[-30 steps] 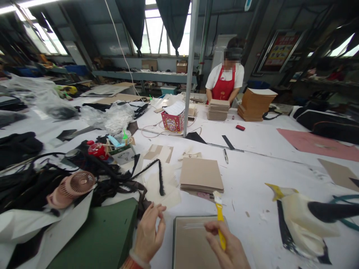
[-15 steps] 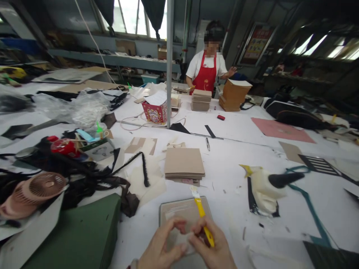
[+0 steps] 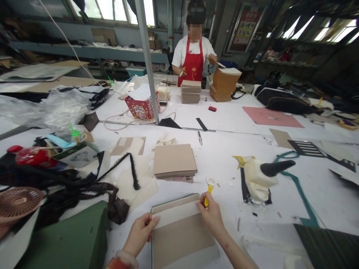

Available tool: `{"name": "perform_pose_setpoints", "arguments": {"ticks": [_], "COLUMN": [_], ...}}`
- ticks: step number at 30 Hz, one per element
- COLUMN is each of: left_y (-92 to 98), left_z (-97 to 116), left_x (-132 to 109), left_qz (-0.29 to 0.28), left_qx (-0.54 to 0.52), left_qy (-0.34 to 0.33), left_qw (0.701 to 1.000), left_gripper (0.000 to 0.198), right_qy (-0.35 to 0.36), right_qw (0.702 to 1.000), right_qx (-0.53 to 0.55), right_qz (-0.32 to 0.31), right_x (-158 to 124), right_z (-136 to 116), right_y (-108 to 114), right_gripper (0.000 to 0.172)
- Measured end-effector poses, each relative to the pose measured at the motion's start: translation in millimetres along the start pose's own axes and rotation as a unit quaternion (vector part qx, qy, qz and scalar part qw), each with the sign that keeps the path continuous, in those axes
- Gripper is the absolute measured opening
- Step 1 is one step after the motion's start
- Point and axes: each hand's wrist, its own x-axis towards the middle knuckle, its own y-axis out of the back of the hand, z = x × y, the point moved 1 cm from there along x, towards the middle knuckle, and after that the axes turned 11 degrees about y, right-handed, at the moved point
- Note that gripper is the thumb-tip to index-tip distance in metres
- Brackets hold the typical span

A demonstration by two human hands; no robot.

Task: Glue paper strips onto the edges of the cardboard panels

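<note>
A whitish strip [image 3: 179,213] lies stretched across a beige board with a dark green edge [image 3: 176,239]. My left hand [image 3: 143,229] pinches the strip's left end at the board's left edge. My right hand [image 3: 210,213] has its fingers closed at the strip's right end and also keeps hold of a yellow-handled brush [image 3: 207,198]. The brush's pale, white-smeared bristles point away from me, just right of the board. Beyond the board sits a stack of beige boards [image 3: 175,160].
A glue-smeared container with a black handle [image 3: 260,179] stands at right. Dark green stacked covers [image 3: 64,239], a pink fan [image 3: 21,205] and black strips [image 3: 112,190] crowd the left. A metal post [image 3: 147,59] rises midtable. Across from me, a person in a red apron [image 3: 193,63] handles stacked sheets.
My hands have moved from close together over the board to opposite sides, with the strip now spread between them. The brush has shifted right. The person opposite now holds a sheet above the brown stack.
</note>
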Motion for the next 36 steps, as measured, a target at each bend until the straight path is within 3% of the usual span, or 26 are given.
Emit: {"name": "perform_pose_setpoints", "arguments": {"ticks": [3, 5, 10, 19, 24, 28, 31, 34, 36], "left_y": [-2.2, -2.9, -3.2, -2.6, -4.1, 25.2, 65.8, 101.2, 114.2], "left_z": [0.5, 1.5, 4.6, 1.5, -1.5, -8.5, -25.5, -53.2, -70.6], "left_x": [11.4, 15.2, 15.3, 21.6, 15.9, -12.4, -44.8, -71.2, -80.1], "left_qz": [0.110, 0.144, 0.155, 0.161, 0.203, 0.286, 0.406, 0.484, 0.488], "left_qx": [0.090, 0.139, 0.186, 0.161, 0.150, 0.166, 0.256, 0.350, 0.373], "left_qy": [-0.018, -0.018, 0.009, 0.020, 0.020, 0.002, -0.016, 0.057, 0.112], "left_qw": [0.990, 0.980, 0.970, 0.974, 0.967, 0.944, 0.877, 0.800, 0.781], "left_gripper": [0.045, 0.045, 0.042, 0.043, 0.037, 0.030, 0.034, 0.043, 0.045], "right_qy": [0.019, 0.040, 0.058, 0.058, 0.062, 0.038, 0.002, -0.037, -0.053], "right_qw": [0.999, 0.996, 0.991, 0.989, 0.985, 0.984, 0.981, 0.977, 0.977], "right_qx": [-0.047, -0.083, -0.119, -0.135, -0.156, -0.176, -0.188, -0.195, -0.183], "right_qz": [-0.011, -0.018, -0.027, -0.032, -0.029, 0.004, 0.044, 0.083, 0.092], "right_x": [9.1, 13.1, 17.0, 18.9, 19.2, 15.6, 5.7, -10.4, -21.1], "right_z": [5.7, 8.9, 14.5, 18.3, 24.8, 38.2, 52.1, 63.4, 66.1], "right_y": [-10.4, -14.6, -20.2, -24.2, -22.4, 0.1, 28.2, 53.0, 62.1], "right_gripper": [0.005, 0.004, 0.007, 0.005, 0.012, 0.029, 0.034, 0.031, 0.030]}}
